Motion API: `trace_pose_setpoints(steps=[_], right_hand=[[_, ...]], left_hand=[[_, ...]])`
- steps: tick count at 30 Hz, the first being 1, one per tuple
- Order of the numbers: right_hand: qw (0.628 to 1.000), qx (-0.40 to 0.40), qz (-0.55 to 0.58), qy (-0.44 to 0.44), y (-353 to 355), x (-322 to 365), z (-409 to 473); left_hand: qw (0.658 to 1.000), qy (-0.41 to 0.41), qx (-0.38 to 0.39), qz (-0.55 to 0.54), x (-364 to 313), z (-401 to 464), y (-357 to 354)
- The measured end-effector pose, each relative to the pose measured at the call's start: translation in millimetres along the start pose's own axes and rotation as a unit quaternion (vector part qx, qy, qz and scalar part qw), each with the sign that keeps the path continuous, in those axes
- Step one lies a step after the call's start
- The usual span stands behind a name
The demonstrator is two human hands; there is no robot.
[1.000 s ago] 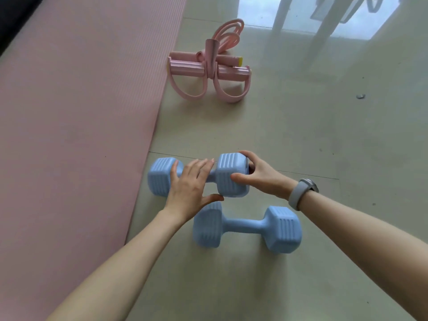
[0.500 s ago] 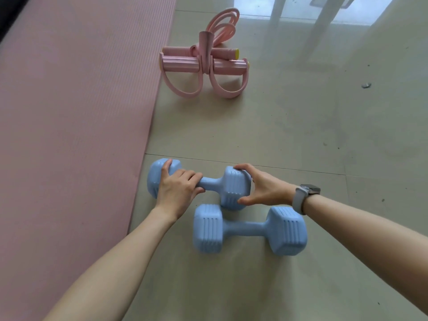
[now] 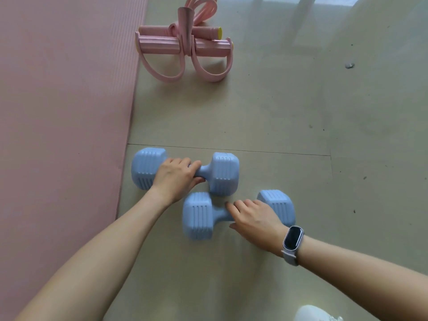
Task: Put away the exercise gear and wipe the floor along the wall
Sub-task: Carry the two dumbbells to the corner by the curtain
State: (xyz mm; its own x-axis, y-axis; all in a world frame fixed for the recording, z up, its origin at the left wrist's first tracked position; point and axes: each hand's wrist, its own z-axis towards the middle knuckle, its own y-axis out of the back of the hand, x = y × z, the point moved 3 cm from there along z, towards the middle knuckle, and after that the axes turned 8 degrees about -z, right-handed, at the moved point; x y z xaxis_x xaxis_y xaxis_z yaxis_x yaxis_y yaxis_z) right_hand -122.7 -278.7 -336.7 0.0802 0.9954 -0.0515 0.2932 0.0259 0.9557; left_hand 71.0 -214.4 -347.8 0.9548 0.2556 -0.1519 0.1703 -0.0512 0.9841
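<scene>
Our right hand [image 3: 257, 220] has left the far dumbbell [image 3: 222, 173] for the near dumbbell [image 3: 199, 215], fingers loosely spread over its handle. Our left hand [image 3: 176, 179] curls round the far one's handle. Both ribbed, blue, hexagonal-ended weights lie on the floor [image 3: 289, 117] beside the pink mat's [image 3: 62, 100] edge.

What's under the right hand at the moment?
The right hand covers the handle of the nearer blue dumbbell. Both dumbbell heads show either side of it. Most of the handle is hidden, so I cannot tell if the grip is closed.
</scene>
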Motion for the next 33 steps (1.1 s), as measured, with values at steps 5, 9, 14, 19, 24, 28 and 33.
trace_pose_setpoints(steps=[5,9,14,19,24,28,33], right_hand=[[0.992,0.085,0.086,-0.04,2,5,16],[0.985,0.115,0.118,-0.043,0,2,6],[0.954,0.178,0.213,-0.115,19,-9,-50],[0.889,0.22,0.321,-0.241,84,-27,-129],[0.818,0.215,0.415,-0.336,179,-42,-202],[0.765,0.201,0.473,-0.388,271,-56,-248],[0.729,0.188,0.52,-0.403,388,-81,-294]], left_hand=[[0.992,0.037,0.114,-0.033,-1,9,6],[0.978,0.076,0.188,-0.052,-4,2,6],[0.902,0.275,0.211,-0.257,-19,-48,23],[0.796,0.436,0.166,-0.387,-43,-109,79],[0.763,0.469,0.182,-0.406,-83,-153,188],[0.759,0.469,0.195,-0.408,-116,-164,298],[0.761,0.473,0.195,-0.398,-168,-160,444]])
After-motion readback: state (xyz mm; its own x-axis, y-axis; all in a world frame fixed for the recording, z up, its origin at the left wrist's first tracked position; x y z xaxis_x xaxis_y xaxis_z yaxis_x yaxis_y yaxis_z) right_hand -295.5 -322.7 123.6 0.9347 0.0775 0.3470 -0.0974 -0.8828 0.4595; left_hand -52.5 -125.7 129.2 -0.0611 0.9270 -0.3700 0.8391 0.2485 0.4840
